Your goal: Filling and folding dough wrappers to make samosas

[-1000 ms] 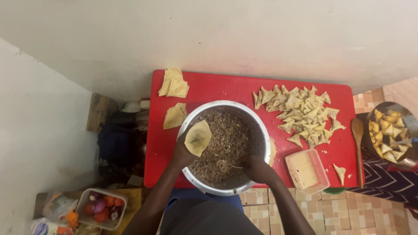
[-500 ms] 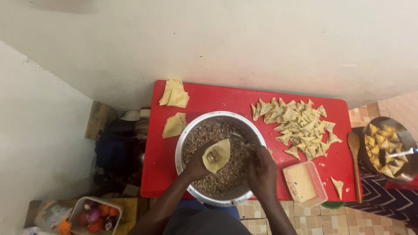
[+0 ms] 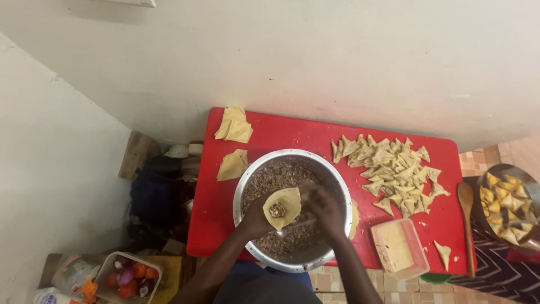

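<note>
My left hand (image 3: pixel 254 218) holds a folded pastry cone (image 3: pixel 283 206) over a metal bowl (image 3: pixel 242 190) of brown minced filling (image 3: pixel 275 175). A little filling sits inside the cone. My right hand (image 3: pixel 324 213) grips a spoon (image 3: pixel 295 226) whose handle points toward the cone. Both hands hover above the bowl, which stands on a red table (image 3: pixel 292 136).
A heap of folded triangular pastries (image 3: pixel 391 169) lies right of the bowl. Flat pastry sheets (image 3: pixel 233 124) and more sheets (image 3: pixel 232 165) lie at the left. A small plastic tub (image 3: pixel 399 249), a wooden spoon (image 3: pixel 466 222) and a pan of fried pastries (image 3: pixel 509 205) are at the right.
My left hand brought the pastry cone from the bowl's left edge to its middle. My right hand moved in with the spoon, and filling now lies in the cone.
</note>
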